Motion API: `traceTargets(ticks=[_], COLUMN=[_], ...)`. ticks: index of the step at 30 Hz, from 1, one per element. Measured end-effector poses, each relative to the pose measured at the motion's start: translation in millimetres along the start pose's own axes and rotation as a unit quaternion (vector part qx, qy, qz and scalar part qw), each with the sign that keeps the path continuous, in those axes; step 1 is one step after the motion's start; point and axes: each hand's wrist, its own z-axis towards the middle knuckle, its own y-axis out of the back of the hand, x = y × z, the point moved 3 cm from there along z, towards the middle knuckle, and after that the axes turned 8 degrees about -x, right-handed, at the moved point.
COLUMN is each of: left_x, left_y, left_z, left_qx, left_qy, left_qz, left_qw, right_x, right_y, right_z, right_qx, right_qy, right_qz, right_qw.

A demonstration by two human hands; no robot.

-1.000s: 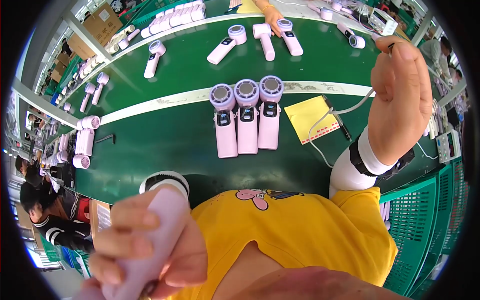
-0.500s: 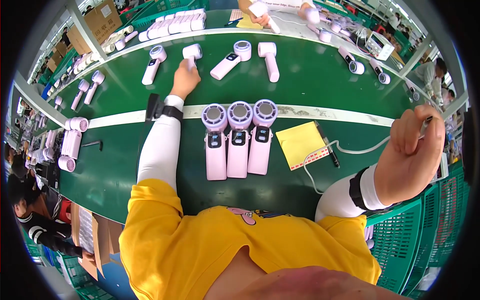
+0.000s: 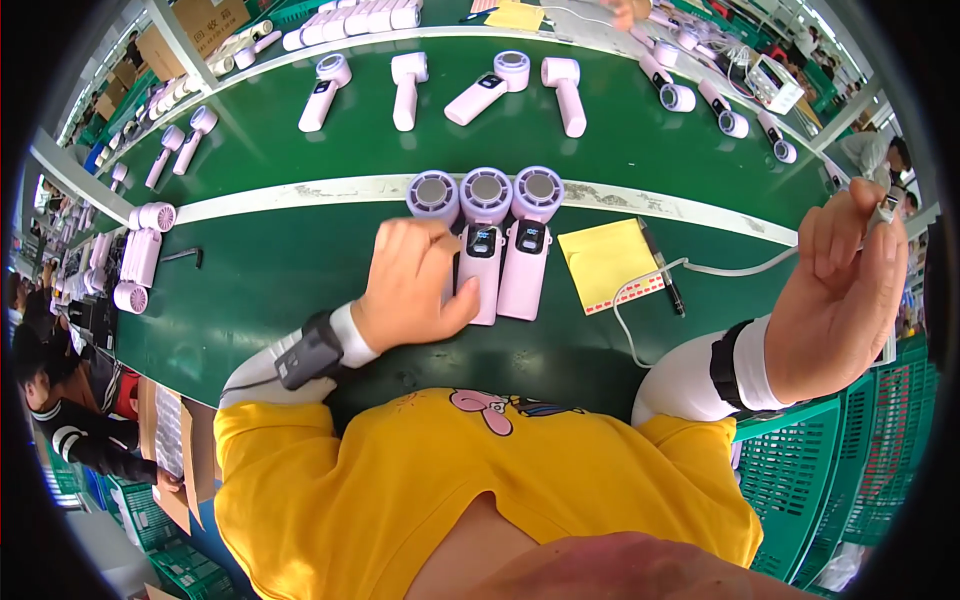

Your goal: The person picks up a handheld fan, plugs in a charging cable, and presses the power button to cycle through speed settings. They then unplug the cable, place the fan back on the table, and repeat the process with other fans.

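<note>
The leftmost pink fan (image 3: 433, 196) lies before you on the green bench (image 3: 262, 300), beside two matching fans (image 3: 482, 275). Your left hand (image 3: 412, 285) covers its handle; whether your fingers grip it cannot be told. Your right hand (image 3: 838, 290), raised at the right, pinches the end of a white cable (image 3: 740, 271), which trails across a yellow notepad (image 3: 605, 260) beside a black pen (image 3: 675, 295).

A glossy green counter (image 3: 270, 260) spans the room, crossed by a scuffed white strip (image 3: 330, 190). Pale metal posts (image 3: 180, 45) rise at far left and far right. A large cardboard carton (image 3: 212, 22) sits far left, an open cardboard box (image 3: 203, 460) near left, and green slatted crates (image 3: 790, 470) near right. Light glints off the green.
</note>
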Motion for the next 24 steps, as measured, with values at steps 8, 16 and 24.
traceTargets(ticks=[8, 16, 24], left_x=[47.3, 3.8, -42.3], left_y=[23.4, 4.8, 14.6], left_z=[-32.5, 8.6, 32.1], left_qx=[0.328, 0.009, 0.045], left_qy=[0.318, 0.461, 0.235], left_qz=[0.091, -0.342, -0.293], left_qw=[0.885, 0.819, 0.926], right_x=[2.4, -34.0, -36.9], right_y=[-0.5, -44.4, -63.7], right_z=[0.9, -16.9, -33.0], right_qx=[-0.013, 0.11, 0.308], right_qy=[0.026, -0.013, 0.012], right_qz=[-0.042, -0.089, -0.081], right_qw=[0.999, 0.99, 0.948])
